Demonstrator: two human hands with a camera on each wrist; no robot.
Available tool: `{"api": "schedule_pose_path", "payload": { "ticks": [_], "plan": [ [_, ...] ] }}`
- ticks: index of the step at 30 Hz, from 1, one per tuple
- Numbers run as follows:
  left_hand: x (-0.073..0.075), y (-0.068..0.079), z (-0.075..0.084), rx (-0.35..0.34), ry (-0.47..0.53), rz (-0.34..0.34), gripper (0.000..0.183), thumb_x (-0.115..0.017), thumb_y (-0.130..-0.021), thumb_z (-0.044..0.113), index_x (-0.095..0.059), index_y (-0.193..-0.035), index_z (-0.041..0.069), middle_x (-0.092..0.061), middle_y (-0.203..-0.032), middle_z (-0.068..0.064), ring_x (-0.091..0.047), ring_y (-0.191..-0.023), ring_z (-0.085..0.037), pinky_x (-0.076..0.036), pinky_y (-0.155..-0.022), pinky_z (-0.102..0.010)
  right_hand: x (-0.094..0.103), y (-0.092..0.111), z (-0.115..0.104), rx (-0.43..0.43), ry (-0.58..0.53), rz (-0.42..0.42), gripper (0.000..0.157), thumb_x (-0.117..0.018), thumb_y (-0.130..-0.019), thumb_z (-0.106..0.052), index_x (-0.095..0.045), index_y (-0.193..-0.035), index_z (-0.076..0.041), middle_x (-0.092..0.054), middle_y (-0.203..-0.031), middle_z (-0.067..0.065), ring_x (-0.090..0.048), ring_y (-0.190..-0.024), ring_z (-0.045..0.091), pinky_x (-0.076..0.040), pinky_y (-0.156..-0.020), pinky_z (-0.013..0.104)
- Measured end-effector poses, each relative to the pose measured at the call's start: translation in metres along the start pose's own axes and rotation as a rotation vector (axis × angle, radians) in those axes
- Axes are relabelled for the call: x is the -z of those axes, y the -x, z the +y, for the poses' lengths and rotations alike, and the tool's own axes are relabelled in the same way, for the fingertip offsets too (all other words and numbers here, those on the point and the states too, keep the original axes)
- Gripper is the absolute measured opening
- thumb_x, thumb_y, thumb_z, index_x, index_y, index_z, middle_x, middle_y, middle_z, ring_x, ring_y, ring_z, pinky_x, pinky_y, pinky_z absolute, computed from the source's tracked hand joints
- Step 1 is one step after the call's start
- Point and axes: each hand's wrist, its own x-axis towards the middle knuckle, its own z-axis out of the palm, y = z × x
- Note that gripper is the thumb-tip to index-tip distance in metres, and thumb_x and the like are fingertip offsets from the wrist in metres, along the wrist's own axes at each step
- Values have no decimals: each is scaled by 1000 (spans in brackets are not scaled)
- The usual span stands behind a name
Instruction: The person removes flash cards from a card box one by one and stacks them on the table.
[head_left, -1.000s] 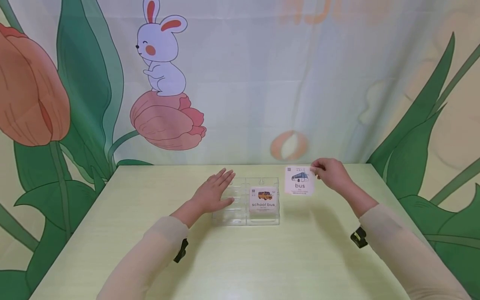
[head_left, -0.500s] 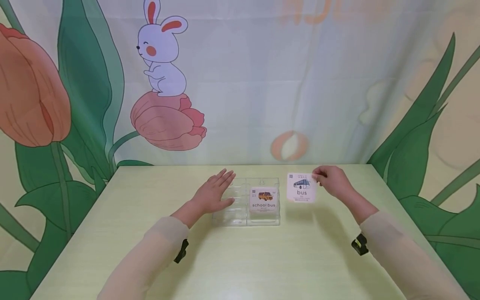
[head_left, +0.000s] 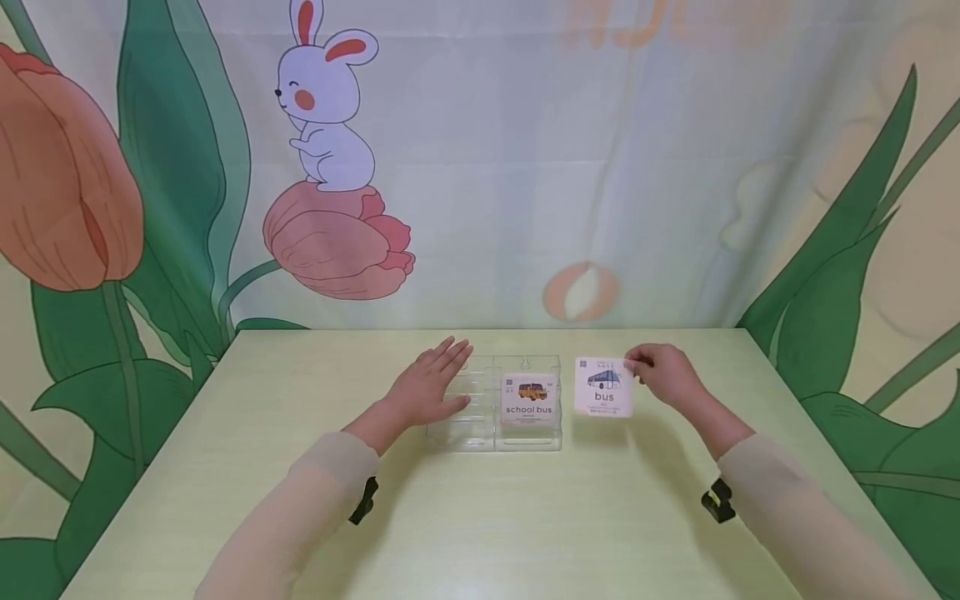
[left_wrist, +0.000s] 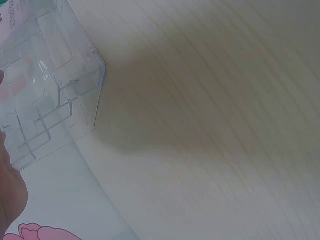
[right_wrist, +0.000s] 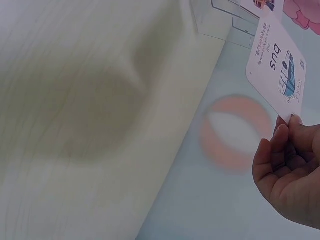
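Observation:
My right hand pinches the upper right corner of a white card marked "bus", which has a blue bus picture. In the right wrist view thumb and fingertips hold that card by one corner, above the table. A clear plastic card holder with two sections lies on the table. Its right section carries a "school bus" card with a yellow bus. My left hand rests with straight fingers on the holder's left section; the left wrist view shows the clear holder and only an edge of this hand.
The pale wooden table ends at the back against a printed curtain with a rabbit and tulips. Black wrist straps sit below both sleeves.
My right hand has come down with the "bus" card, lowering it to about level with the "school bus" card. My left hand and the holder have stayed in place.

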Motion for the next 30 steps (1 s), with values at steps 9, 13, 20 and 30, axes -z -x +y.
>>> {"api": "schedule_pose_path", "payload": {
  "ticks": [9, 13, 20, 30],
  "plan": [
    [1, 1, 0, -5, 4, 5, 78, -55, -101, 38, -23, -161, 0, -26, -170, -18, -19, -160, -38, -23, -130, -55, -9, 3, 5, -19, 3, -9, 22, -57, -103, -7, -68, -114, 10, -69, -103, 24, -60, -82, 24, -46, -67, 26],
    [0, 0, -1, -6, -6, 7, 79, -55, -101, 39, -23, -162, 0, -26, -170, -18, -19, -160, -38, -23, -130, -55, -12, 4, 8, -12, 3, -12, 22, -56, -103, -6, -68, -113, 10, -70, -101, 24, -60, -81, 24, -46, -66, 26],
    [0, 0, -1, -8, 2, 5, 79, -54, -101, 39, -23, -162, 0, -25, -170, -18, -19, -160, -39, -23, -130, -55, -16, 8, 15, -11, 4, -18, 23, -56, -103, -6, -68, -113, 11, -69, -99, 23, -59, -79, 23, -45, -64, 27],
    [-2, -1, -2, -4, 0, 5, 79, -55, -101, 38, -22, -162, 0, -25, -170, -18, -19, -160, -38, -22, -130, -55, -25, 11, 25, -31, 9, -23, 22, -56, -103, -5, -68, -112, 11, -68, -92, 20, -56, -76, 21, -44, -62, 27]
  ]
}}
